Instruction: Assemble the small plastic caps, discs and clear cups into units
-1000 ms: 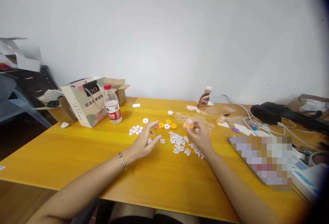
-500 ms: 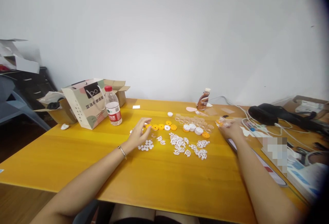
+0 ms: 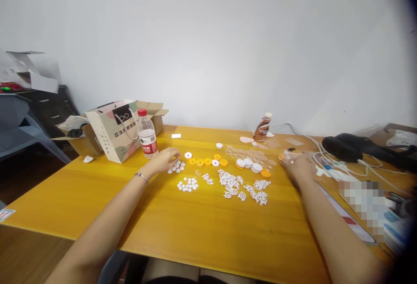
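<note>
My left hand (image 3: 165, 160) is just above a group of small white pieces with stems (image 3: 176, 168), fingers loosely bent and apart, with nothing seen in it. A white ring-shaped disc (image 3: 188, 155) lies beside its fingertips, at the end of a row of orange discs (image 3: 207, 161). At the right, my right hand (image 3: 298, 166) is blurred, its fingers closing at a small clear and orange item (image 3: 286, 156) whose kind I cannot make out. Between the hands are white spoked plastic parts (image 3: 230, 182), clear rings (image 3: 249, 154), stacked white discs (image 3: 248, 163) and small white round caps (image 3: 188, 184).
A water bottle (image 3: 147, 138) and a paper bag (image 3: 114, 138) stand at the left, with a cardboard box (image 3: 156, 119) behind. A brown drink bottle (image 3: 263, 127) is at the back. Cables (image 3: 368, 162) and a phone-like device (image 3: 348, 216) lie at the right.
My left hand has moved left, away from the orange discs, uncovering the white ring-shaped disc. My right hand stays by the clear and orange item. The view has shifted slightly.
</note>
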Tool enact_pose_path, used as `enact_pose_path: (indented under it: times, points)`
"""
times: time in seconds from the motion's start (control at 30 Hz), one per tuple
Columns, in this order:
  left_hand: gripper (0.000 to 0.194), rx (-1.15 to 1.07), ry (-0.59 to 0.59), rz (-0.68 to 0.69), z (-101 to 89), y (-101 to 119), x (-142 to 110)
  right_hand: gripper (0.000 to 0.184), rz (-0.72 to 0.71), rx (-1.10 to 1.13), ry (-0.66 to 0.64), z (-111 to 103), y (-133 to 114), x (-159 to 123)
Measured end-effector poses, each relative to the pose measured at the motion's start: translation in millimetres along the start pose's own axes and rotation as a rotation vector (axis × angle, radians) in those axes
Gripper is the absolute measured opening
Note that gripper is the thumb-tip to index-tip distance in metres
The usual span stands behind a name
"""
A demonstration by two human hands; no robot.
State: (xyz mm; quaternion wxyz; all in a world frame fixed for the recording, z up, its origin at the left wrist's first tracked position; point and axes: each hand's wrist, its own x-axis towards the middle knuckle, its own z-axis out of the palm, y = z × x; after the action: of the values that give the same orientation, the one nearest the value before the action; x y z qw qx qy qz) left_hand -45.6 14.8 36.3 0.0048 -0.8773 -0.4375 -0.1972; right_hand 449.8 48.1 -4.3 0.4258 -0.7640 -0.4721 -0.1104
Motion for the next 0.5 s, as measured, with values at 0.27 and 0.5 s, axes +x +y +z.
enact_pose_path:
  times: [0.27,0.5]
  points:
    - [0.019,-0.075,-0.210,-0.010,6.7,9.9,-1.1,0.045,-0.356,0.005,0.057,-25.6,-73.1,-42.0]
    - [0.017,-0.108,-0.179,0.025,4.9,20.8,-0.3,0.031,-0.627,0.220,-0.074,-21.8,-105.2,-90.4]
